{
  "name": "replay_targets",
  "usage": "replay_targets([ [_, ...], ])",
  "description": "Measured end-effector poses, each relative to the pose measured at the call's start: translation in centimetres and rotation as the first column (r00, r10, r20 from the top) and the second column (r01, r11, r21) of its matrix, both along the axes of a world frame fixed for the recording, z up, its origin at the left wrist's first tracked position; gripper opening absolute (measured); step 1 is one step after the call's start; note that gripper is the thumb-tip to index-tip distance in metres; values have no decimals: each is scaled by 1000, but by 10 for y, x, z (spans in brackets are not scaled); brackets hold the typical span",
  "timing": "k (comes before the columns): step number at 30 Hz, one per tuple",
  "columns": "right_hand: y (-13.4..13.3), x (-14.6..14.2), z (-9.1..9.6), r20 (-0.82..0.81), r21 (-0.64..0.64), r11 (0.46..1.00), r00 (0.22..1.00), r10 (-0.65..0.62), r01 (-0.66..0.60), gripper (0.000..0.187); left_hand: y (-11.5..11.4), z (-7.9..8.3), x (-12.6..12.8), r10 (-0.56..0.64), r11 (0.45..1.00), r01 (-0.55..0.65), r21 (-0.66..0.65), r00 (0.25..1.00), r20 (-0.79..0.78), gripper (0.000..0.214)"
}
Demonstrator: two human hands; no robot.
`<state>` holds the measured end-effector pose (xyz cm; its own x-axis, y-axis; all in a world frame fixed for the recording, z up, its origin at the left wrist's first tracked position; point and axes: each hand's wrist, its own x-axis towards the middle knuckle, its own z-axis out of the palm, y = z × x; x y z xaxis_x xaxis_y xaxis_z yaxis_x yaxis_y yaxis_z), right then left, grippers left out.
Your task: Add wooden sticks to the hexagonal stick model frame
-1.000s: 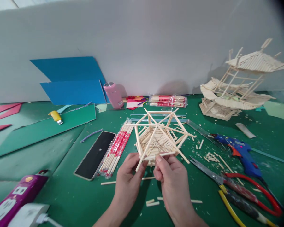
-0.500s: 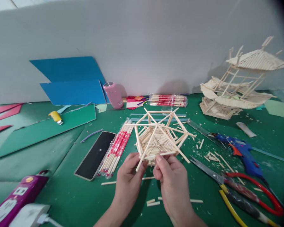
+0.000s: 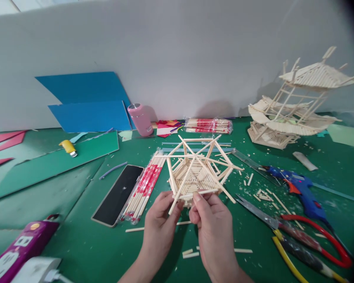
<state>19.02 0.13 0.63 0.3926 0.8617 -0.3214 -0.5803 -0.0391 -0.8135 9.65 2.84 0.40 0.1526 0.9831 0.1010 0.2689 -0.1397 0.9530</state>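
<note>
Right in front of me stands a pavilion frame of thin wooden sticks (image 3: pixel 194 175), with a woven-looking stick floor and spokes that meet at the top. My left hand (image 3: pixel 162 214) is closed at its near left corner, fingers pinching the frame's stick ends. My right hand (image 3: pixel 211 214) pinches a short wooden stick (image 3: pixel 208 192) that lies along the frame's near edge. Its left end reaches the corner by my left fingers; whether it is fixed there I cannot tell. A loose stick (image 3: pixel 135 229) lies on the table behind my hands.
Bagged sticks (image 3: pixel 147 184) and a phone (image 3: pixel 118 195) lie left. A blue glue gun (image 3: pixel 301 188), scissors (image 3: pixel 259 212) and yellow-handled pliers (image 3: pixel 289 255) lie right. Farther back are a finished-looking stick pagoda (image 3: pixel 295 106) and a pink bottle (image 3: pixel 141 120). A purple power strip (image 3: pixel 20 247) sits front left.
The whole view has shifted very slightly. Both hands keep the same grip on the frame and the short stick.
</note>
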Motion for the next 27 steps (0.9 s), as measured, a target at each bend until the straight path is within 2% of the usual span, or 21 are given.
replay_targets([
  [7, -1, -1, 2, 12, -7, 1000, 1000, -8, 8, 24, -1, 0, -1, 14, 999, -14, -29, 1000, 4, 12],
  [12, -2, -4, 2, 23, 18, 1000, 1000, 21, -22, 22, -3, 0, -2, 28, 994, -20, -103, 997, 76, 15],
  [16, 0, -8, 3, -23, 62, 997, 999, 43, -42, 20, -3, 0, -4, 11, 999, -6, -50, 994, 106, 18],
  [23, 5, -11, 4, -41, 145, 989, 999, 14, -8, 9, 0, 6, -3, -29, 999, 29, 41, 1000, 8, 16],
  [27, 3, -13, 2, -30, 160, 987, 1000, -6, 10, 7, -1, 9, -2, -36, 999, 36, 20, 999, -5, 17],
])
